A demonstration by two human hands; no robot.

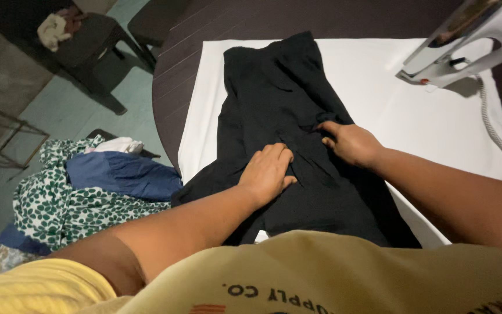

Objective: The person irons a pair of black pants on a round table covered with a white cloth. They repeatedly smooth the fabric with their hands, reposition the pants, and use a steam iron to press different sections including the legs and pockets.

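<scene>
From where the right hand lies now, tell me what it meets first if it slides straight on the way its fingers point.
The right hand points left across the black garment; it would likely meet only more of that cloth, passing beyond the left hand.

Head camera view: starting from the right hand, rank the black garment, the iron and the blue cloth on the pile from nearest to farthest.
From the right hand:
1. Black garment, directly under the hand, touched.
2. Iron, standing on the white sheet, far right corner.
3. Blue cloth, on the clothes pile off the table's left side.
</scene>
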